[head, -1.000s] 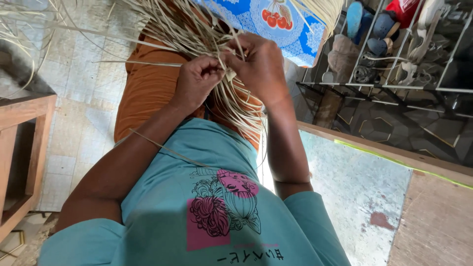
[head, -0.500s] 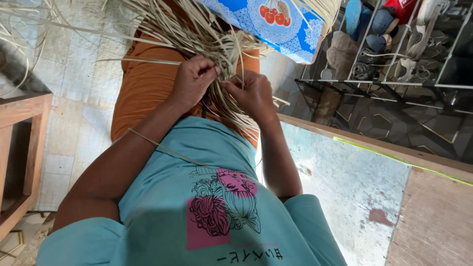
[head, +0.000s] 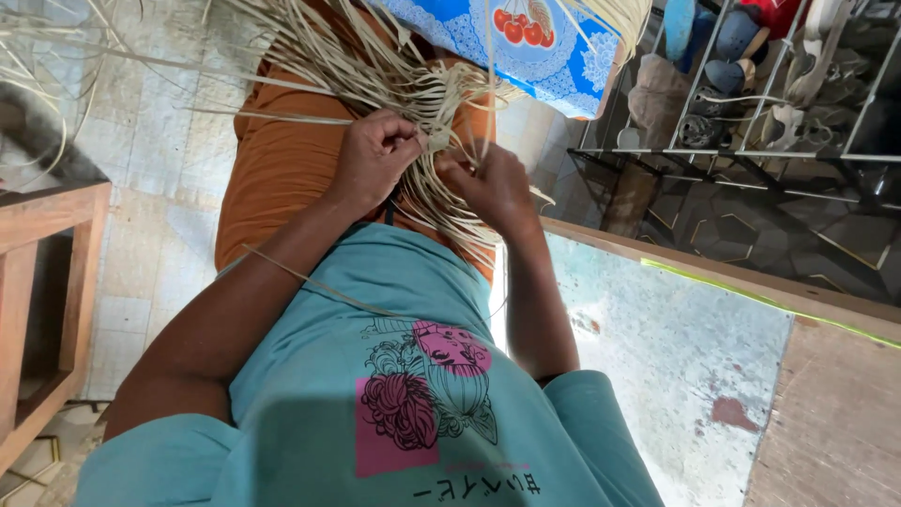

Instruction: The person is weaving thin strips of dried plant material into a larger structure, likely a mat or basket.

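A bundle of pale dried palm-leaf strips [head: 375,66] fans out over my lap, which is covered by orange cloth [head: 282,160]. My left hand [head: 374,155] is closed on several strips near the woven knot at the middle. My right hand [head: 490,183] sits just right of it, fingers pinching a single strip [head: 488,84] that rises straight up from the knot. The two hands almost touch. Loose strip ends hang down between my hands toward my teal shirt [head: 394,376].
A blue patterned cloth with red fruit [head: 526,38] lies beyond the strips. A wire rack of shoes [head: 751,84] stands at upper right. A wooden frame [head: 47,291] is at left, and a worn wooden-edged slab [head: 676,347] at right. Tiled floor lies beneath.
My right hand dropped from on top of the bundle to beside the left hand and now pulls one strip upright. The left hand has kept its grip.
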